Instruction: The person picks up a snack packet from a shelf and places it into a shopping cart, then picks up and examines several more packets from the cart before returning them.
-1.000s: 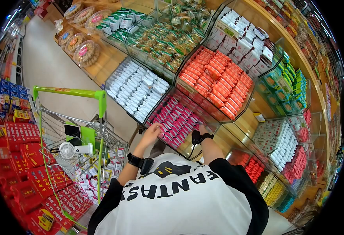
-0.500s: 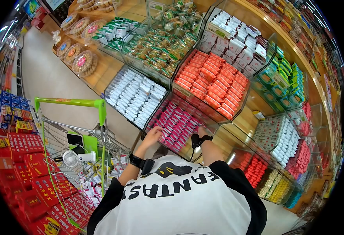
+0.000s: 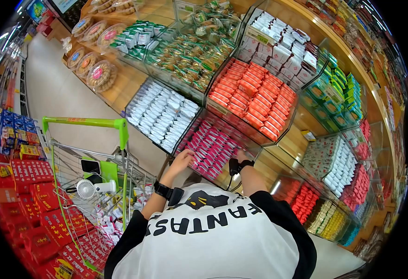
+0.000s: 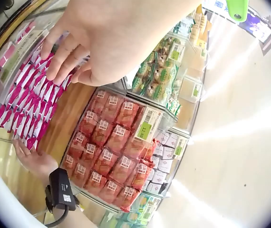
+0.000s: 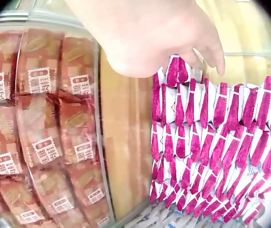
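Note:
Rows of pink-and-white wrapped snack packets (image 3: 211,146) fill a clear bin in front of me. At the left end of these rows, my left hand (image 3: 181,160) rests its loosely bent fingers on the packets; in the left wrist view the left hand (image 4: 109,38) spreads over them. My right hand (image 3: 240,156) is at the opposite end. The right wrist view shows the right hand (image 5: 159,40) bent over a pink-and-white packet (image 5: 177,71) at the row's edge, a white corner showing between its fingers. The thumb's grip is partly hidden.
Bins of white packets (image 3: 162,114) and orange-red packets (image 3: 255,95) adjoin the pink bin. A shopping cart (image 3: 85,120) with a small fan (image 3: 86,188) and loose packets stands at left. Red boxes (image 3: 32,176) are stacked beyond it. Clear dividers (image 3: 229,122) separate the bins.
The head view has shifted slightly, moving the cart and shelves a little in the picture. Both hands stay at the two ends of the pink-and-white packets.

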`<move>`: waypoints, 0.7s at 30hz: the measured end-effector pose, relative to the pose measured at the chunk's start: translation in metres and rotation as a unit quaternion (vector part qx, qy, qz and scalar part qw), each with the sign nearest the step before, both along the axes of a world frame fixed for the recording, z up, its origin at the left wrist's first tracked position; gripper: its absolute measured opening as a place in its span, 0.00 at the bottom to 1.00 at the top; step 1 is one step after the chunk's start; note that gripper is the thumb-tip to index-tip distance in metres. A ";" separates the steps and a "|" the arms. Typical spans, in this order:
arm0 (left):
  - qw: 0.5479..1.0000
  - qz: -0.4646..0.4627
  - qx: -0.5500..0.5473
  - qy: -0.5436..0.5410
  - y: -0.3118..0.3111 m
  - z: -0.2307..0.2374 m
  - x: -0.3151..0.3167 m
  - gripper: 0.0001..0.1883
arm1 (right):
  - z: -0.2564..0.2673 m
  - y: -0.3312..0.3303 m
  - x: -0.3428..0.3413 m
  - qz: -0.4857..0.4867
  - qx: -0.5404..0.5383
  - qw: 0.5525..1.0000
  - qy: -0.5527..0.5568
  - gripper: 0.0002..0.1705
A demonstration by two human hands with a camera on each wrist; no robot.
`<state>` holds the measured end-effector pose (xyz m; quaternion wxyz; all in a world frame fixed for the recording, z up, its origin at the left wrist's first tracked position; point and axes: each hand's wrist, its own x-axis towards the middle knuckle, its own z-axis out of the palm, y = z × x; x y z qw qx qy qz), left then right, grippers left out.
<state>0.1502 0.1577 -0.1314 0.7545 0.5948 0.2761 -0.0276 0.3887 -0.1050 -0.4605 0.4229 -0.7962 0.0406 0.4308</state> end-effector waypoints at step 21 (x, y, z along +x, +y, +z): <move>0.994 -0.087 0.055 -0.027 -0.006 0.012 0.019 0.11 | 0.152 0.026 -0.028 -0.156 0.043 0.987 0.010 0.32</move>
